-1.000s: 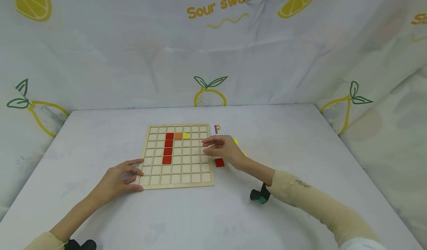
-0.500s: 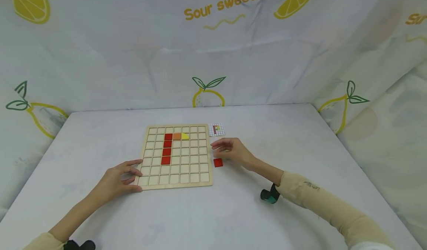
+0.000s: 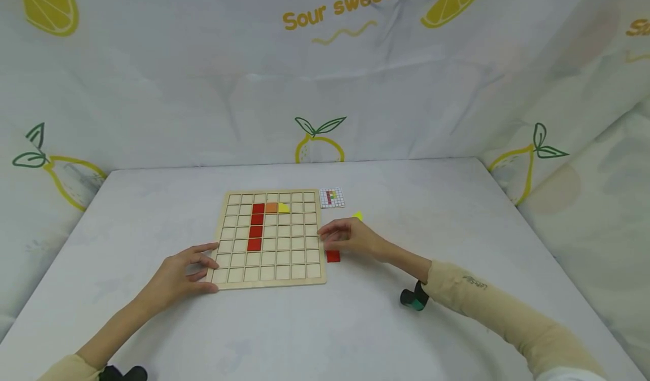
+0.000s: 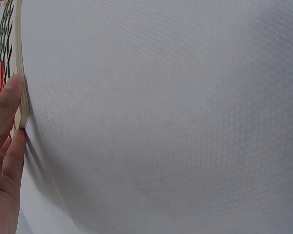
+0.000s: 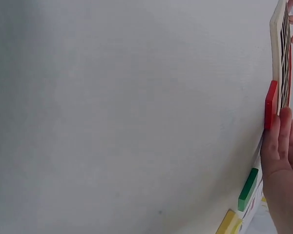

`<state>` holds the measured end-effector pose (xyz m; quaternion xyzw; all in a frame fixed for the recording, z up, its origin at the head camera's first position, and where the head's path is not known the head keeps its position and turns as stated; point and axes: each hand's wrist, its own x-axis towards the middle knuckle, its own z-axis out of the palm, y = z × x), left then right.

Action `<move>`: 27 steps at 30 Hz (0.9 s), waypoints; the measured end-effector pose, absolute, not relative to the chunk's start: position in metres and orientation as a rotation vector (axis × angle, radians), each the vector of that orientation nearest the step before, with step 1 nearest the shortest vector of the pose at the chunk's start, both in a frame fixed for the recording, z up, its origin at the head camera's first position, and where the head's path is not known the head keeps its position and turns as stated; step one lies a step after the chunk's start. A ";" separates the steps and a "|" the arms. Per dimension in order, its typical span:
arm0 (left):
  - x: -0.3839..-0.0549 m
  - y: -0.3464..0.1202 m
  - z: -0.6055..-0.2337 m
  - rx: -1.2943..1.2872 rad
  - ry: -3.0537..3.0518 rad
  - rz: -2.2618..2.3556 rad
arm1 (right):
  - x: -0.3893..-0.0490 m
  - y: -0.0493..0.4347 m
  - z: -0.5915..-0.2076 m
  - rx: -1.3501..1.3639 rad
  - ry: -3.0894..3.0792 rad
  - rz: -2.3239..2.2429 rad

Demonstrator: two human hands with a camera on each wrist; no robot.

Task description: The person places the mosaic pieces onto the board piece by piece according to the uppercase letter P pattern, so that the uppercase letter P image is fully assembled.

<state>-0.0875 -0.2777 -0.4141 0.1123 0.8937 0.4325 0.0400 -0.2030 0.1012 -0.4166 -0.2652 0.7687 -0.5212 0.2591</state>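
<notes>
A light wooden grid board (image 3: 269, 257) lies on the white table with a column of red square tiles (image 3: 257, 219), an orange tile (image 3: 271, 207) and a yellow tile with one curved side (image 3: 283, 207) in its cells. My left hand (image 3: 183, 271) rests at the board's near left corner, thumb and fingertips against its edges. At the right edge, my right hand (image 3: 352, 239) reaches with nearly straight fingers over a loose red tile (image 3: 333, 256). In the right wrist view, a digit of this hand meets the end of that tile, beside the board.
A small printed card (image 3: 332, 197) with a coloured grid pattern lies by the board's far right corner. Behind the right hand a yellow piece (image 3: 358, 215) shows. The right wrist view also has a green block (image 5: 248, 189) and a yellow block (image 5: 228, 223).
My right hand has drawn back from over the board's right side, then come down towards the loose red tile, which now lies slightly nearer to me. The left hand stays in place.
</notes>
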 end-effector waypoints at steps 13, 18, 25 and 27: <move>-0.088 -0.276 -0.413 0.330 2.748 1.303 | -0.188 0.110 -0.423 -0.697 1.761 -1.447; -0.088 -0.275 -0.412 0.343 2.771 1.277 | -0.182 0.121 -0.421 -0.753 1.866 -1.466; -0.088 -0.275 -0.412 0.341 2.789 1.256 | -0.170 0.139 -0.418 -0.700 1.991 -1.467; -0.088 -0.275 -0.412 0.337 2.787 1.262 | -0.166 0.143 -0.419 -0.704 2.009 -1.446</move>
